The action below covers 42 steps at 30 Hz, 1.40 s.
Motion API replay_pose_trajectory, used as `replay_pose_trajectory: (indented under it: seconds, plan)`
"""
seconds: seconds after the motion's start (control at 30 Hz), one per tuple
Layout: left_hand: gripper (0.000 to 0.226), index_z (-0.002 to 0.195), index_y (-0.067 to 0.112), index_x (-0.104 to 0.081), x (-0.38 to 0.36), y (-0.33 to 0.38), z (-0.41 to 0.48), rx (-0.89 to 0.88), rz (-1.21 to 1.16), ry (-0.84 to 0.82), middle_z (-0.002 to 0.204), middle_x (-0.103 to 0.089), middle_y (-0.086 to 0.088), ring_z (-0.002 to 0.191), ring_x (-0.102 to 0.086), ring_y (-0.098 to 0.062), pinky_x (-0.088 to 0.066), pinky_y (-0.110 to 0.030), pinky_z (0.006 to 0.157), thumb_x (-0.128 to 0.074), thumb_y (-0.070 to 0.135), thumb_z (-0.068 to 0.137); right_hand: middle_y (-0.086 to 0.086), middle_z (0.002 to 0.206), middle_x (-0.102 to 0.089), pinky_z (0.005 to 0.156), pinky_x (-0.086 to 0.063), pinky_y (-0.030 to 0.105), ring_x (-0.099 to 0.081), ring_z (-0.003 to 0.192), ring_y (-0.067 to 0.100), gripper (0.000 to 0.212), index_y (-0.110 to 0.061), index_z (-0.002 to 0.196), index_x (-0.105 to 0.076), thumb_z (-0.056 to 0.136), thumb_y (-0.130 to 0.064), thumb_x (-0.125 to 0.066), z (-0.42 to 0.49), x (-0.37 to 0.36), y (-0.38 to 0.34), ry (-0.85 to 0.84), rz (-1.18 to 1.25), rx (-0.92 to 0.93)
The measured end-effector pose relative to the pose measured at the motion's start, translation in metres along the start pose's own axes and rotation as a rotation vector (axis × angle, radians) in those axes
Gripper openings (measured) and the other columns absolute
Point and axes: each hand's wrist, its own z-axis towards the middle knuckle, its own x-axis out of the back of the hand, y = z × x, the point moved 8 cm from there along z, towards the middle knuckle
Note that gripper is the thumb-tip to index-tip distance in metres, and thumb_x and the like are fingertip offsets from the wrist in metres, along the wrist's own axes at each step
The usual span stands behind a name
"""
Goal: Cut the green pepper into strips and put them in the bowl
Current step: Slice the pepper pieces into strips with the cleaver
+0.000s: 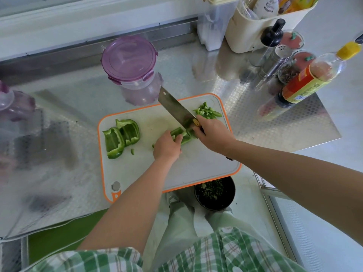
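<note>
Steel counter (186, 71), orange-rimmed board (145, 173): right hand (213, 135) grips the cleaver (175, 107), blade crossing the pepper piece (177, 132), which lies lengthwise between both hands, pinned under the left hand (167, 147)'s curled fingers. Strips (208, 112) piled far right; bowl (215, 191) by the board's near edge.

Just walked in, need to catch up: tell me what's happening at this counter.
A person is slicing green pepper on the cutting board. The right hand grips the cleaver, whose blade meets a pepper piece that the left hand holds down. A pile of cut strips lies at the board's far right corner. Two larger pieces lie uncut on the left.
</note>
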Motion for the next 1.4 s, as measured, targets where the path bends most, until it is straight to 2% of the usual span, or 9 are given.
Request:
replay_pose_trajectory:
  seconds: [0.1, 0.27, 0.5, 0.6, 0.73, 0.83, 1.07, 1.3, 1.4]
  plan:
    - [0.038, 0.092, 0.013, -0.059, 0.001, -0.002, 0.006, 0.026, 0.021, -0.017, 0.065, -0.067, 0.0, 0.075, -0.067, -0.027, -0.054, -0.038, 0.075, -0.045, 0.048, 0.096, 0.001, 0.061, -0.042, 0.051, -0.032, 0.033, -0.043, 0.058, 0.027, 0.017, -0.016, 0.083, -0.037, 0.097, -0.021, -0.043, -0.001, 0.001, -0.002, -0.045, -0.038, 0.028]
    - [0.041, 0.088, 0.012, -0.063, -0.001, -0.003, 0.01, 0.022, 0.058, -0.051, 0.066, -0.069, 0.0, 0.073, -0.067, -0.027, -0.055, -0.04, 0.075, -0.044, 0.047, 0.096, 0.001, 0.062, -0.042, 0.047, -0.025, 0.03, -0.044, 0.057, 0.026, 0.014, -0.016, 0.083, -0.037, 0.096, -0.02, -0.043, -0.004, -0.01, 0.004, -0.065, -0.035, 0.0]
    - [0.038, 0.091, 0.014, -0.061, 0.0, -0.002, 0.012, 0.004, 0.103, -0.04, 0.076, -0.07, -0.005, 0.075, -0.067, -0.028, -0.055, -0.038, 0.072, -0.044, 0.048, 0.096, 0.006, 0.072, -0.047, 0.053, -0.033, 0.033, -0.046, 0.063, 0.029, 0.014, -0.011, 0.107, -0.045, 0.099, -0.022, -0.039, -0.005, -0.025, 0.001, -0.081, -0.199, -0.035]
    - [0.036, 0.094, 0.016, -0.059, 0.002, -0.001, 0.013, -0.026, 0.12, -0.026, 0.082, -0.07, -0.006, 0.077, -0.067, -0.029, -0.055, -0.038, 0.071, -0.045, 0.049, 0.095, 0.007, 0.072, -0.048, 0.053, -0.033, 0.034, -0.048, 0.063, 0.031, 0.012, -0.012, 0.102, -0.043, 0.1, -0.023, -0.04, -0.004, -0.026, 0.005, -0.054, -0.194, -0.049]
    - [0.033, 0.095, 0.019, -0.057, 0.003, 0.002, 0.012, -0.073, 0.142, -0.008, 0.086, -0.07, -0.006, 0.079, -0.067, -0.03, -0.055, -0.04, 0.073, -0.044, 0.05, 0.095, 0.008, 0.068, -0.049, 0.05, -0.031, 0.032, -0.046, 0.059, 0.028, 0.013, -0.014, 0.087, -0.037, 0.098, -0.021, -0.041, 0.002, -0.02, 0.013, 0.03, -0.005, -0.138]
    - [0.036, 0.096, 0.017, -0.057, 0.001, 0.001, 0.012, -0.062, 0.149, -0.01, 0.086, -0.07, -0.005, 0.079, -0.067, -0.029, -0.055, -0.04, 0.073, -0.044, 0.051, 0.095, 0.008, 0.065, -0.05, 0.05, -0.036, 0.035, -0.049, 0.058, 0.028, 0.015, -0.014, 0.084, -0.039, 0.097, -0.02, -0.042, 0.003, -0.013, 0.012, 0.034, 0.035, -0.113]
    - [0.038, 0.092, 0.015, -0.058, -0.001, 0.001, 0.017, -0.042, 0.183, -0.035, 0.084, -0.07, -0.005, 0.079, -0.066, -0.028, -0.053, -0.037, 0.072, -0.043, 0.05, 0.095, 0.008, 0.07, -0.053, 0.052, -0.032, 0.031, -0.049, 0.061, 0.028, 0.011, -0.012, 0.09, -0.045, 0.097, -0.02, -0.042, -0.004, -0.007, 0.003, -0.049, -0.045, -0.017]
    - [0.036, 0.092, 0.016, -0.058, -0.002, 0.001, 0.018, -0.029, 0.154, -0.038, 0.083, -0.069, -0.005, 0.076, -0.067, -0.027, -0.055, -0.039, 0.074, -0.044, 0.049, 0.096, 0.007, 0.071, -0.05, 0.05, -0.033, 0.031, -0.048, 0.061, 0.027, 0.01, -0.014, 0.091, -0.041, 0.098, -0.02, -0.041, -0.004, -0.019, 0.009, -0.089, -0.076, -0.054]
    - [0.035, 0.094, 0.016, -0.056, -0.001, 0.002, 0.017, -0.045, 0.166, -0.036, 0.084, -0.069, -0.006, 0.077, -0.067, -0.028, -0.054, -0.039, 0.073, -0.043, 0.048, 0.096, 0.009, 0.074, -0.052, 0.051, -0.035, 0.033, -0.049, 0.063, 0.029, 0.011, -0.012, 0.099, -0.044, 0.099, -0.022, -0.04, -0.002, -0.023, 0.007, -0.07, -0.166, -0.063]
